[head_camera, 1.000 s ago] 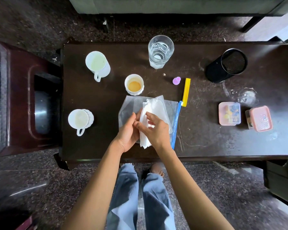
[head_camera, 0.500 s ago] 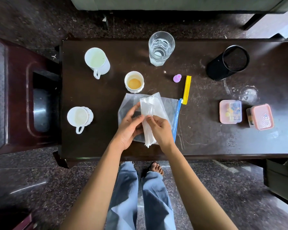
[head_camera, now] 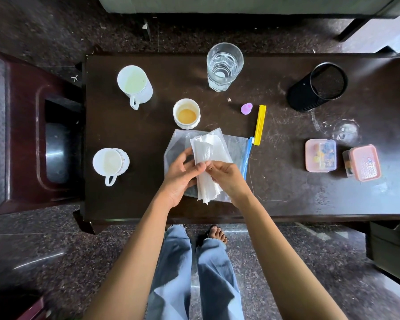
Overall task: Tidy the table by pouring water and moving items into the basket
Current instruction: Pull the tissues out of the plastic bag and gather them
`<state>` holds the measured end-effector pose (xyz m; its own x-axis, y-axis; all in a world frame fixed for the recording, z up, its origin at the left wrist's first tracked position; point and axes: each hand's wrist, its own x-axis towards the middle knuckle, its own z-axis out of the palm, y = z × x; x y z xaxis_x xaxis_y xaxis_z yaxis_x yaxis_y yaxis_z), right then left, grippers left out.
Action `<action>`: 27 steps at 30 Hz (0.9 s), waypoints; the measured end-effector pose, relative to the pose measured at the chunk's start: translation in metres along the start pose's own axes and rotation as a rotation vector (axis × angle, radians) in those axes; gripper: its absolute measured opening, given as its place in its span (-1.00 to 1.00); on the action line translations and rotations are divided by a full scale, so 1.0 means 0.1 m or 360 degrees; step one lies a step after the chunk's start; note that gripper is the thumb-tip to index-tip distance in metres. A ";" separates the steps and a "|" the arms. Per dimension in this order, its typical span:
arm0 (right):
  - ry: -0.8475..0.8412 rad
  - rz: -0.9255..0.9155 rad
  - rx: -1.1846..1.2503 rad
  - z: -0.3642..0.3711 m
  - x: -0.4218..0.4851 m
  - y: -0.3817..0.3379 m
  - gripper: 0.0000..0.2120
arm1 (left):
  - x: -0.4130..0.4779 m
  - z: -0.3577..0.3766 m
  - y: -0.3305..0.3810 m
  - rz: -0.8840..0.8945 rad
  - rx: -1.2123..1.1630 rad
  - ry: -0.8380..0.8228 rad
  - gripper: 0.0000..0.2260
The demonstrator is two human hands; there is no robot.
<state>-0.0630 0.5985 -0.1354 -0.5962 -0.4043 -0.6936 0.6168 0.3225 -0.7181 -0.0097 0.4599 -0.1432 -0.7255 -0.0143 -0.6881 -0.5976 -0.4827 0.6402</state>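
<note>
Both hands pinch a folded tissue over the bag.

The tissue (head_camera: 206, 155) lies on the bag (head_camera: 234, 146), its long axis running from the bag's near edge to its far edge. The left hand (head_camera: 178, 179) grips its middle from the bag's left and the right hand (head_camera: 229, 179) from the right, fingers curled on the paper, both equally near. A cup (head_camera: 186, 113) stands just beyond the bag; bare table (head_camera: 286, 199) opens to the bag's right, and the mesh basket (head_camera: 316, 88) lies well right and beyond.

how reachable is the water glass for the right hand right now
Probably not yet: the right hand pinches the tissue. Once freed, nothing seems to stand between it and the glass.
</note>
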 end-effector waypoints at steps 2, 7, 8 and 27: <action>0.0003 0.0000 -0.0013 0.02 0.00 0.00 -0.79 | -0.01 0.00 0.00 0.0011 0.0008 -0.0011 -0.47; 0.0048 0.0001 -0.0036 0.02 0.00 0.01 -0.74 | -0.01 -0.01 -0.02 0.0015 0.0116 0.0008 -0.53; 0.0073 0.0003 -0.0032 0.02 0.00 0.02 -0.71 | -0.01 -0.02 -0.02 0.0009 0.0116 0.0018 -0.57; 0.0759 -0.0133 -0.0357 -0.28 0.10 0.25 -0.71 | 0.07 -0.14 -0.15 0.0110 0.0545 0.0831 -0.89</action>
<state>-0.0684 0.6268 -0.1619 -0.8382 -0.0194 -0.5451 0.4632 0.5022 -0.7302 -0.0004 0.4546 -0.1625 -0.5559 -0.5029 -0.6618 -0.6933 -0.1588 0.7029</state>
